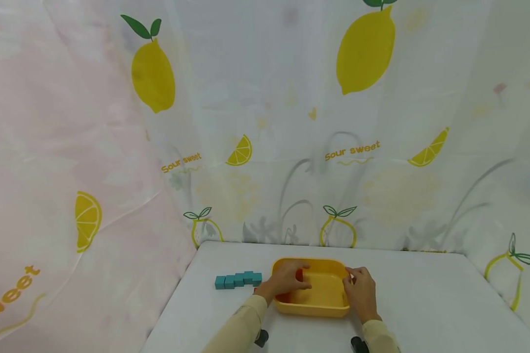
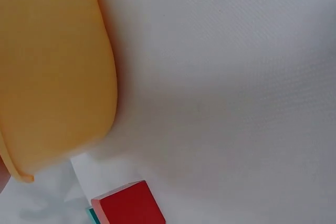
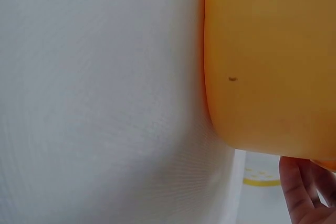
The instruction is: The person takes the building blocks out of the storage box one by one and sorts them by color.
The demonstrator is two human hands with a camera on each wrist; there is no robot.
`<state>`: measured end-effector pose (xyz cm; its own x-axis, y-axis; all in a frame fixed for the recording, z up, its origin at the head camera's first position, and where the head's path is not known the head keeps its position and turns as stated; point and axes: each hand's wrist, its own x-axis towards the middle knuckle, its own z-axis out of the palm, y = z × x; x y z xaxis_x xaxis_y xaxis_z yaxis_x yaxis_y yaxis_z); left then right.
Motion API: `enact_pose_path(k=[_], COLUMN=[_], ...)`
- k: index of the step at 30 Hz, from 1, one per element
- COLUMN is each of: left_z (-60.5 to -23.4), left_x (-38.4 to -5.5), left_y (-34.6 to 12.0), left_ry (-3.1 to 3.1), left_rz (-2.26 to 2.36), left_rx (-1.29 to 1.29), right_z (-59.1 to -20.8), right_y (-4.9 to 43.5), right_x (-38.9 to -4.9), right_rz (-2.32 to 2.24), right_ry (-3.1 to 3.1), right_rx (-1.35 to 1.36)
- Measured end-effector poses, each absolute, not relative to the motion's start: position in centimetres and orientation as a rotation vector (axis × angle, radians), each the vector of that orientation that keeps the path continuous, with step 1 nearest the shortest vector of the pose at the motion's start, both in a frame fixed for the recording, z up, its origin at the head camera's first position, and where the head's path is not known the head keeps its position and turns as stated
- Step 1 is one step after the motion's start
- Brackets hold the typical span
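A yellow tray (image 1: 322, 311) with raised walls stands on the white table. My left hand (image 1: 284, 278) reaches over its left side into it, thumb and fingers apart. Red shows in the gap between them, and a red block (image 1: 284, 297) lies partly hidden under this hand. At the tray's right wall my right hand (image 1: 363, 291) pinches the rim between thumb and fingers. In the right wrist view its fingers (image 3: 296, 187) touch the far corner of the tray wall (image 3: 262, 66). The left wrist view shows the tray's outer wall (image 2: 58, 66) alone, with the left hand mostly out of frame.
Several teal blocks (image 1: 229, 281) form an uneven row left of the tray. Another red block (image 2: 131, 205) sits on the table just outside the tray, near the left wrist. A lemon-printed curtain (image 1: 287, 122) hangs behind the white table (image 1: 424, 294).
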<state>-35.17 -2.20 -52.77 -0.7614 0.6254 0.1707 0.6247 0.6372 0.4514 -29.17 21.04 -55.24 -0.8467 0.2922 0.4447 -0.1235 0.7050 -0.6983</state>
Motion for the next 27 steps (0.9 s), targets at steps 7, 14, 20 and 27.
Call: enact_pose_path(k=[7, 14, 20, 27], left_z=[-54.0, -54.0, -54.2, -55.1], left_x=[-35.6, -35.3, -35.3, -34.7], left_y=[-1.8, -0.8, 0.1, 0.8], left_ry=[2.860, 2.804, 2.942, 3.044], left_rz=[0.737, 0.825, 0.632, 0.450], left_rx=[1.152, 0.966, 1.003, 1.085], right_z=[-55.3, -55.5, -55.4, -55.9], right_y=[21.0, 21.0, 21.0, 21.1], right_x=[-29.0, -29.2, -29.4, -29.3], right_rz=[1.019, 1.006, 1.011, 1.006], right_ry=[-2.358, -2.346, -2.334, -2.338], right_rx=[-0.134, -0.117, -0.113, -0.128])
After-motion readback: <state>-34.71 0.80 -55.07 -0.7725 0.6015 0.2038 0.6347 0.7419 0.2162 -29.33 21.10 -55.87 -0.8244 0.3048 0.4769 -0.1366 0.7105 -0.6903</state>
